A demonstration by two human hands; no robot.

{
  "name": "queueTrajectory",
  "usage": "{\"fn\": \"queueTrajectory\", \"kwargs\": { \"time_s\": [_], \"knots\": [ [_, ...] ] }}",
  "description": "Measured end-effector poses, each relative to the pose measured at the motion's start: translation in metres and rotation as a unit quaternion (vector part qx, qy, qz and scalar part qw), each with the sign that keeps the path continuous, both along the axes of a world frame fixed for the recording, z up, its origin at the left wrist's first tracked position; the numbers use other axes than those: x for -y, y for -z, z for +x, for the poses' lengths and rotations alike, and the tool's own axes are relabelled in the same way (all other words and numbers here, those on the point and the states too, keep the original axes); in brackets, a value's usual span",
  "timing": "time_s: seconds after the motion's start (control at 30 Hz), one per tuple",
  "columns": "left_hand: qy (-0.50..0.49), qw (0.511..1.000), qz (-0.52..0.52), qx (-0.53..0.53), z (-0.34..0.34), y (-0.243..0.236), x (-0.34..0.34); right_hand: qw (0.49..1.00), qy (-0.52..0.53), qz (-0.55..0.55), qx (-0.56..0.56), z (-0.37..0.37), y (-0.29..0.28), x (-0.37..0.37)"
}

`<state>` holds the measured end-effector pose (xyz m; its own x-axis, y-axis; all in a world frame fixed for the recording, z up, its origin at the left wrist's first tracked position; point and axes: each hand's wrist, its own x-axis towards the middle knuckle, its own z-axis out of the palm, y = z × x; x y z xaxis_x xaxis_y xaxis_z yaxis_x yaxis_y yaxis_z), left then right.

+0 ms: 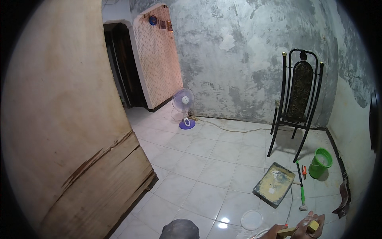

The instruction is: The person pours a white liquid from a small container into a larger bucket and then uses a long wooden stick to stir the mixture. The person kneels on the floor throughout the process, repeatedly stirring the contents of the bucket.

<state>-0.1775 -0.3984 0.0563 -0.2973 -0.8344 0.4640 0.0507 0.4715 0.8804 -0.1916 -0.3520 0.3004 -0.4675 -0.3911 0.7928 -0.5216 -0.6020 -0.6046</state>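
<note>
A wooden door (75, 99) is filling the left side, and beyond it a purple fan (183, 101) is standing on the tiled floor (199, 167). Farther right, a smeared paint tray (262, 185) is lying flat. In the lower right, the left hand (272, 232) is reaching to one end of a yellow bar (314, 226); the frame edge is cutting it off, so how tightly it is closing cannot be told. The right hand (305, 226) is curling its fingers around the bar near its thicker, blocky end. Held above the floor, the bar is looking stiff, probably light and not fragile; pale smears on the fingers may be making it slippery, its narrow length seemingly offering the surest hold. At far right, a green bucket (317, 169) is standing upright.
</note>
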Motion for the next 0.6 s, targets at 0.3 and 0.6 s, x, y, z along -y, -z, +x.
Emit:
{"fn": "queueTrajectory", "kwargs": {
  "time_s": [0.3, 0.6],
  "knots": [
    [0.109, 0.992, -0.030, -0.058, -0.023, 0.014, -0.035, 0.997, 0.028, 0.070, -0.009, -0.005, -0.002, -0.015],
    [0.106, 0.993, 0.051, -0.020, 0.046, -0.002, -0.024, 0.992, -0.064, 0.029, 0.109, 0.016, 0.001, -0.022]
  ]
}}
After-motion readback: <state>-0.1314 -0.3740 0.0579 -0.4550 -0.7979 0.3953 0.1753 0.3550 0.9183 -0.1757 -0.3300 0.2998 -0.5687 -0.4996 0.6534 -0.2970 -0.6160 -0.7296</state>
